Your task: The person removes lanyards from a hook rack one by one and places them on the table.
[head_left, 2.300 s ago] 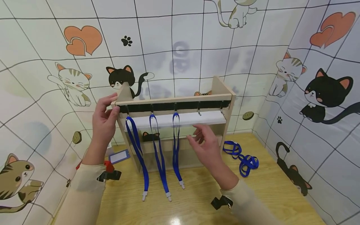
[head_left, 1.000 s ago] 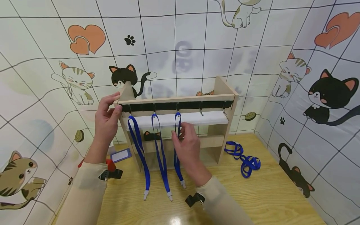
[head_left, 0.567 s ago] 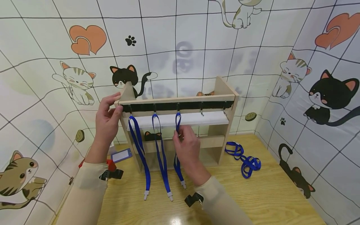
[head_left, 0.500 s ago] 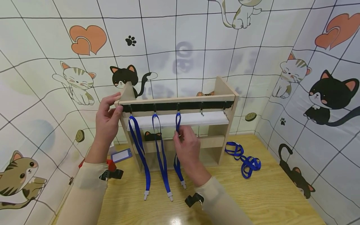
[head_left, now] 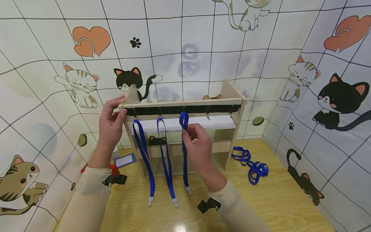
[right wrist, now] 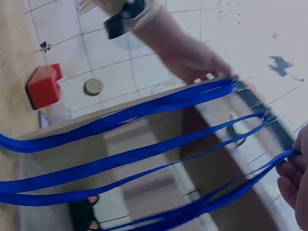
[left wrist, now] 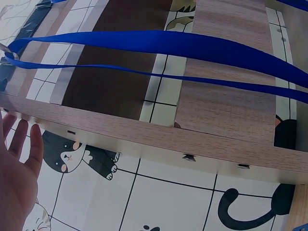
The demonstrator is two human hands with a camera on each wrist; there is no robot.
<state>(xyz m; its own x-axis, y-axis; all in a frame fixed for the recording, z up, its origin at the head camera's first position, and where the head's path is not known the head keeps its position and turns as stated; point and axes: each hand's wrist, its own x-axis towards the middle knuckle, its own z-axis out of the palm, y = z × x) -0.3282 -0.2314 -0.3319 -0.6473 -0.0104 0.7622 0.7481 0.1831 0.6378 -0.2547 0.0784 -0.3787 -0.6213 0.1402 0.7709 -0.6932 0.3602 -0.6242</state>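
My left hand (head_left: 111, 124) holds the upper left corner of a wooden rack (head_left: 224, 146), thumb in front and fingers at its side. Along the rack's top runs a black strip (head_left: 171, 110) with several metal hooks. Two blue lanyards, a left one (head_left: 144, 154) and a middle one (head_left: 166, 161), hang from hooks with white clips at their lower ends. My right hand (head_left: 200, 145) pinches a third blue lanyard (head_left: 185, 164) just below its top loop. That loop stands in front of the third hook; whether it is still on it cannot be told. Bare hooks (head_left: 208, 116) sit to the right.
More blue lanyard (head_left: 258, 170) lies bundled on the wooden table (head_left: 261, 206), right of the rack. A blue-framed badge holder (head_left: 125, 160) and a red block-like object (right wrist: 45, 86) lie at the left. A cat-patterned wall covering (head_left: 197, 32) stands close behind and at both sides.
My right hand came left to the third lanyard, pinched it, then raised its top loop slightly and shifted a little right. My left hand keeps its hold on the rack.
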